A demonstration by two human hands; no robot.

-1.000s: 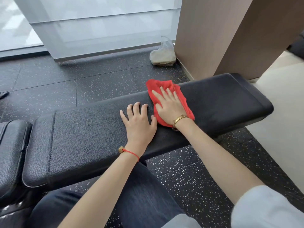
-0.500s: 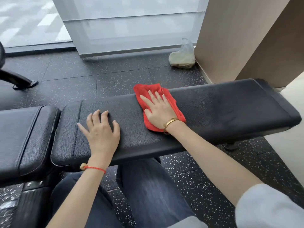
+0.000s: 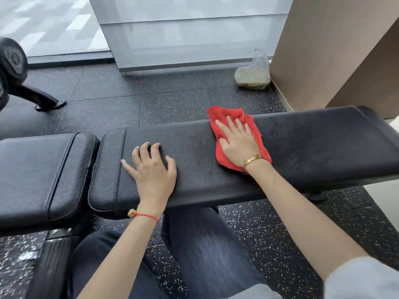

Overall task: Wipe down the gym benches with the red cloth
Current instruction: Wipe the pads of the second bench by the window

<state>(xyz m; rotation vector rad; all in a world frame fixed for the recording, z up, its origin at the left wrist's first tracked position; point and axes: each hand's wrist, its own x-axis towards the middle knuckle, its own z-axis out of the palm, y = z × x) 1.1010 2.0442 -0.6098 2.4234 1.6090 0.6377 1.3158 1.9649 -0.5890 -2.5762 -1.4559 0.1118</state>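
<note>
A long black padded gym bench [image 3: 313,147] runs across the view. The red cloth [image 3: 224,114] lies flat on its top, right of centre. My right hand [image 3: 237,143] presses on the cloth with straight, spread fingers. My left hand [image 3: 151,167] rests on the bare pad near its left end, fingers bent at the tips, holding nothing. A second black seat pad [image 3: 36,173] adjoins the bench on the left.
Speckled black rubber floor [image 3: 172,100] lies beyond the bench. A clear plastic bag [image 3: 253,72] sits by the brown wall column [image 3: 323,50]. A black machine foot [image 3: 43,100] stands at the far left. My knees in dark jeans [image 3: 205,255] are under the bench's near edge.
My left hand slid left along the pad away from the cloth and its fingertips now bend. My right hand with the cloth stayed near the bench's middle. The view shifted left.
</note>
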